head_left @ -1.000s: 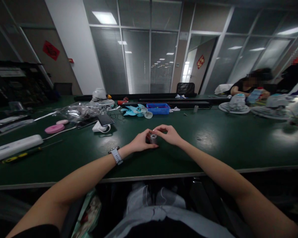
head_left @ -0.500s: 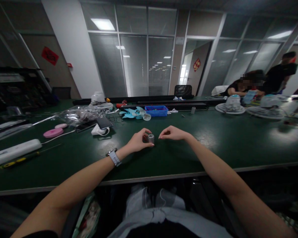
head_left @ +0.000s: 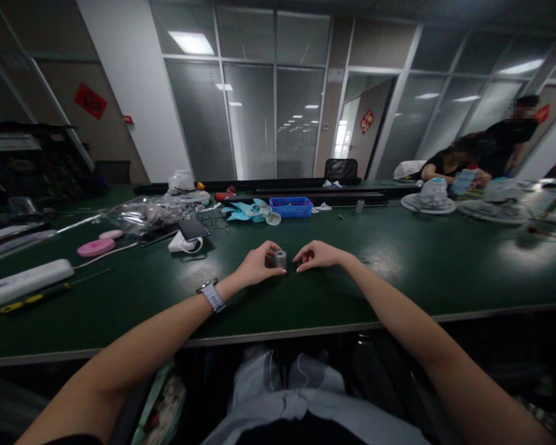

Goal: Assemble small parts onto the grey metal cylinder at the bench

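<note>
Here, a green workbench [head_left: 398, 272] filled the view. The left hand [head_left: 254, 266] pinched a small metal cylinder [head_left: 280, 259] upright on it; the right hand [head_left: 317, 254], fingertips curled together, hovered just beside. Fitting something onto its top likely called for steady alignment.

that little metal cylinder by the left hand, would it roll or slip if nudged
The small metal cylinder stands on end on the green table, so it would probably slide before rolling. Tipped over, its round body would likely roll. The left hand steadies it; the shiny surface may be slick.
</note>
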